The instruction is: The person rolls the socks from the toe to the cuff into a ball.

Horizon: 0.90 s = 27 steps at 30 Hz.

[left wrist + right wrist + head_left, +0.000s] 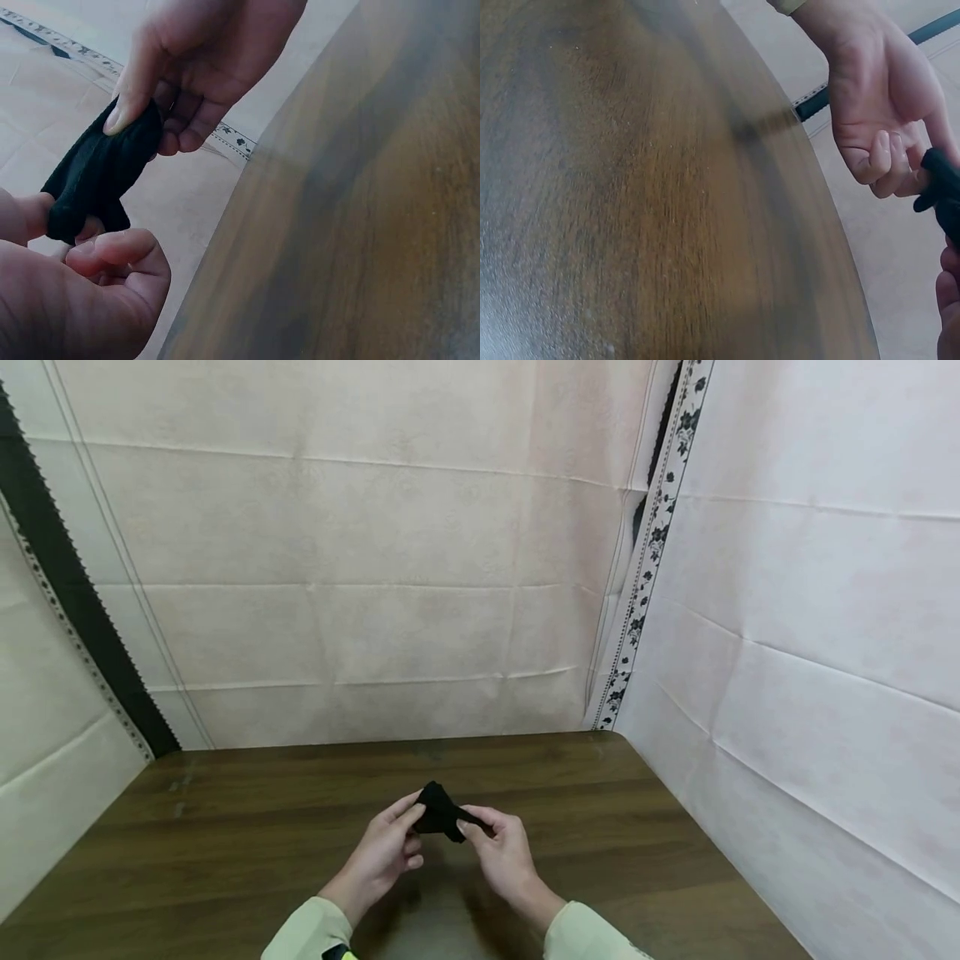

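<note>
I am pinching one end of a small black cloth [441,811] with my left hand [384,853], thumb and fingertips curled onto it, holding it in the air just above the dark wooden table [225,827]. My right hand [501,850] is pinching the other end. I judge that even tension between both pinches keeps the fabric from bunching or slipping.

The cloth [440,811] was black, the table [225,852] dark brown wood-grain — the wall sheets [360,552] pale cream, one strip [651,552] black-flowered.
</note>
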Each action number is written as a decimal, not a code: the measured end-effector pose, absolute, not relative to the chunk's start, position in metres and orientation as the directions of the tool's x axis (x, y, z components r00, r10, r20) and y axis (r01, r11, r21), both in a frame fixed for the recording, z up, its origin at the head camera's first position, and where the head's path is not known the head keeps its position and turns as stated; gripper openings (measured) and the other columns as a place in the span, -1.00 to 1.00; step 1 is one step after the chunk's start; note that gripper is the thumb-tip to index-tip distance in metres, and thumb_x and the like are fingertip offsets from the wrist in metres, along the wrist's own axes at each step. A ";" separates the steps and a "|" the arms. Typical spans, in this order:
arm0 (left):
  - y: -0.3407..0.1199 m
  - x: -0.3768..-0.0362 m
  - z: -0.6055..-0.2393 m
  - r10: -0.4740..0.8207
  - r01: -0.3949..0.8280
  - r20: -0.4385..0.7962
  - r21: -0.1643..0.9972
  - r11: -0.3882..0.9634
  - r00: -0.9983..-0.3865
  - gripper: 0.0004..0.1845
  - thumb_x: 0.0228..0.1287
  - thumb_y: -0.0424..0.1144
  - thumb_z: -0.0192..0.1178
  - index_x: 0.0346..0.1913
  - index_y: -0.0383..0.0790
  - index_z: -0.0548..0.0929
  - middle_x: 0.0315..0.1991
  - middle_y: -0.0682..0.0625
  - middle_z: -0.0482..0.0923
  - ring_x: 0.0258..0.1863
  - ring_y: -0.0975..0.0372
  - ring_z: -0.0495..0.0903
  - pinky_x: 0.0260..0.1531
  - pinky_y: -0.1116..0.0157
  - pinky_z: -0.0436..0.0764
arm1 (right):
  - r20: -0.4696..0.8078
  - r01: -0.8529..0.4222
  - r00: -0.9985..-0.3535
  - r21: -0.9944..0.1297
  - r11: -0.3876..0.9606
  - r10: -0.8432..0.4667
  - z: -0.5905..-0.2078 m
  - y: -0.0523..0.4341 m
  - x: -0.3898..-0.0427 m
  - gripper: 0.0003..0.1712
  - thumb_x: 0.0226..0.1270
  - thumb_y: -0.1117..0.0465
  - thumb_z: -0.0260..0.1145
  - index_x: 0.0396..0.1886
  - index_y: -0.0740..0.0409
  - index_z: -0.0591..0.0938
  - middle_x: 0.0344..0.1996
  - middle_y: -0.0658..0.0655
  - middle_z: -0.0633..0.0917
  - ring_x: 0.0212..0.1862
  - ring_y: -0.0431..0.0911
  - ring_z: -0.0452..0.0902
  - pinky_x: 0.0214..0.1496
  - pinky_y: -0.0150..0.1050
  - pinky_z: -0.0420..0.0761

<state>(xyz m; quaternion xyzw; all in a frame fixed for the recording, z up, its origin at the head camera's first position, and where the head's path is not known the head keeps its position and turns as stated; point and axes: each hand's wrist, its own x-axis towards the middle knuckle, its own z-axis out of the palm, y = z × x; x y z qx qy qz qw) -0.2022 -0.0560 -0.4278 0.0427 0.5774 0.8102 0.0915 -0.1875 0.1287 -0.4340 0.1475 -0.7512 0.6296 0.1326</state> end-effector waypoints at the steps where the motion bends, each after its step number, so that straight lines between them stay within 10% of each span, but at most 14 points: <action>1: -0.057 -0.203 -0.428 0.207 -0.104 -0.037 0.939 -0.327 -0.978 -0.50 0.56 -0.18 0.07 0.45 -0.23 0.35 -0.18 -0.04 0.54 -0.62 0.29 0.07 -0.60 0.37 0.25 | 0.387 -0.392 -0.920 -0.905 0.164 -0.063 -0.434 0.130 -0.188 -0.82 0.38 0.31 0.36 -0.07 0.20 0.77 -0.18 0.13 0.78 -0.20 -0.12 0.65 -0.13 -0.24 0.63; 27: -0.074 -0.201 -0.423 0.299 -0.189 -0.093 0.932 -0.309 -0.950 -0.81 0.52 -0.14 0.08 0.03 -0.13 0.57 -0.27 -0.04 0.51 -0.58 0.27 0.19 -0.57 0.34 0.30 | 0.386 -0.429 -0.896 -0.880 0.205 -0.219 -0.429 0.139 -0.194 -0.78 0.38 0.38 0.32 -0.03 0.31 0.74 -0.17 0.20 0.73 -0.15 -0.16 0.62 -0.13 -0.37 0.58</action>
